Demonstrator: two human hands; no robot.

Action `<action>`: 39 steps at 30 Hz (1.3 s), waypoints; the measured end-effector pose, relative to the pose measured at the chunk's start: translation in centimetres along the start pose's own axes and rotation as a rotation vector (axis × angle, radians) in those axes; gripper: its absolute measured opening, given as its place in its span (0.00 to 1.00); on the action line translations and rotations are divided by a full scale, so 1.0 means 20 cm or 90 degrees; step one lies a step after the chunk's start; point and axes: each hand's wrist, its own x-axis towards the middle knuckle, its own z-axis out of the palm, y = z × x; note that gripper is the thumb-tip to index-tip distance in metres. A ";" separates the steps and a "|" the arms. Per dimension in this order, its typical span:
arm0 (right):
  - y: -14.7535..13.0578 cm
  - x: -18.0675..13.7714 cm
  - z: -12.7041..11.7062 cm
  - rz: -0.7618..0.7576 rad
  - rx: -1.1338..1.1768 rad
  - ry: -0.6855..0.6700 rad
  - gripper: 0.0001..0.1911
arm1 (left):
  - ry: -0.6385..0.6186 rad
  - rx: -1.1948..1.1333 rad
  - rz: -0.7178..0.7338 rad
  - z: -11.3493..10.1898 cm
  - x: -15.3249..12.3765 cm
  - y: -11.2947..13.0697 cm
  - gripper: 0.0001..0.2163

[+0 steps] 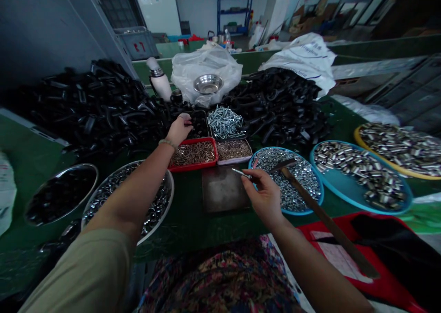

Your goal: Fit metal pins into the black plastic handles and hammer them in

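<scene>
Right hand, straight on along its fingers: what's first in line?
Probably the near edge of the pale-rimmed tray of small brass-coloured pieces. The right hand, pinching a bolt-like piece, has unclear height, so it might clear the rim.

Pale flask (161, 85) beside a crumpled translucent bag (186, 70), grey crate (139, 50) and blue shelving (234, 12) farther back.

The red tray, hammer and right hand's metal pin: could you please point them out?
Red tray (193, 166), head view, front wall.
Hammer (325, 217), head view, wooden handle.
Metal pin (240, 172), head view, shaft.
</scene>
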 end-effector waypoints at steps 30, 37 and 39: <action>-0.02 -0.23 0.21 0.459 0.426 -0.197 0.14 | -0.219 -1.045 -0.300 0.17 -1.33 0.25 0.14; -0.05 -0.26 0.25 0.560 0.533 -0.241 0.18 | -0.233 -1.021 -0.312 0.15 -1.35 0.22 0.13; -0.04 -0.26 0.25 0.588 0.558 -0.286 0.19 | -0.249 -1.017 -0.314 0.14 -1.36 0.21 0.13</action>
